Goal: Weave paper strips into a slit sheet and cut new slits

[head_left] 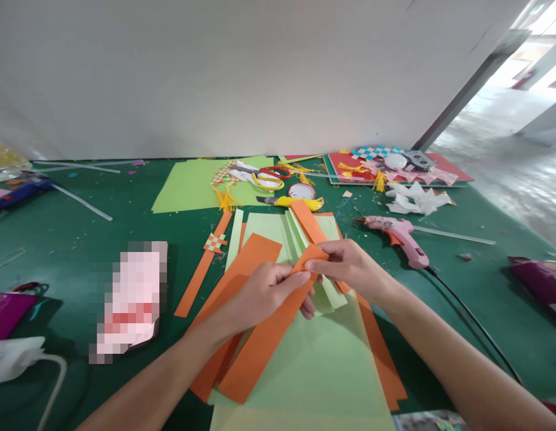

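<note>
Both hands grip one long orange paper strip (271,332), slanting from the upper right down to the lower left. My left hand (271,290) pinches it from the left, thumb on top and fingers partly hidden underneath. At the strip's upper end, my right hand (345,263) presses it between thumb and fingers. Light green paper sheets (305,371) lie beneath, with narrow green strips (298,230) fanned out behind the hands. Another wide orange strip (255,254) rests under my left forearm. A thin orange strip with a woven checkered piece (215,242) lies farther left.
A pink glue gun (401,233) with a black cord lies at right. Scissors (264,173), a yellow box cutter (300,203) and red sheets (444,164) are along the back near the grey wall. A phone (134,299), its screen pixelated, and a white plug (17,359) are on the left.
</note>
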Action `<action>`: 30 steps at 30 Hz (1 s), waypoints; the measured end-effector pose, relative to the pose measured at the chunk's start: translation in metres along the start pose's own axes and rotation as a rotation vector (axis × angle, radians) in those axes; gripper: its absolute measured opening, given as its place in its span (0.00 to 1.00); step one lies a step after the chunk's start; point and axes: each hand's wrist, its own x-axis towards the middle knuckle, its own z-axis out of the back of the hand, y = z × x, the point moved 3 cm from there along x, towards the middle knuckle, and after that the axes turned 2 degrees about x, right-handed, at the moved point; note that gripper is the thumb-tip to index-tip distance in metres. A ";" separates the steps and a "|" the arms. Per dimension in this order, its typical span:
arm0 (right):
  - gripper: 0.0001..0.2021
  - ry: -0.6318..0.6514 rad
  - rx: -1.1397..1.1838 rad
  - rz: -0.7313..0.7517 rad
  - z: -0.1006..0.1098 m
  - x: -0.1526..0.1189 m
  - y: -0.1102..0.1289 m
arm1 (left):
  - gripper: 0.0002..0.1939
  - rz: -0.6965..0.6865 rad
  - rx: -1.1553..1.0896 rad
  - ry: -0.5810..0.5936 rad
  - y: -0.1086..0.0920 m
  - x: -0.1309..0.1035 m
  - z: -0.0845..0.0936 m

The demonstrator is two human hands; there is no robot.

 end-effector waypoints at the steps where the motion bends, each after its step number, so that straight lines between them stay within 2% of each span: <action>1: 0.16 -0.003 -0.002 0.002 0.001 0.000 0.000 | 0.23 -0.005 -0.002 0.000 0.000 0.000 0.000; 4: 0.15 0.035 -0.031 0.007 0.005 0.001 0.001 | 0.23 -0.016 0.020 -0.015 -0.002 -0.001 0.001; 8: 0.09 0.162 -0.104 -0.025 0.007 0.001 0.002 | 0.23 -0.013 0.067 -0.068 -0.004 -0.001 0.003; 13: 0.03 0.240 -0.030 -0.003 -0.003 0.001 0.004 | 0.20 0.024 0.050 -0.085 -0.003 0.000 0.003; 16: 0.05 0.293 0.037 0.025 -0.010 0.002 0.005 | 0.21 0.019 0.089 -0.080 -0.003 -0.001 0.003; 22: 0.05 0.181 -0.039 -0.056 -0.001 0.002 0.000 | 0.25 -0.034 0.128 -0.035 -0.004 0.000 0.002; 26: 0.02 0.128 -0.051 -0.029 0.009 0.002 0.002 | 0.24 -0.019 0.030 0.005 -0.004 0.000 0.000; 30: 0.03 0.078 -0.048 -0.003 0.018 0.000 0.004 | 0.25 -0.008 0.023 0.020 -0.006 -0.002 -0.001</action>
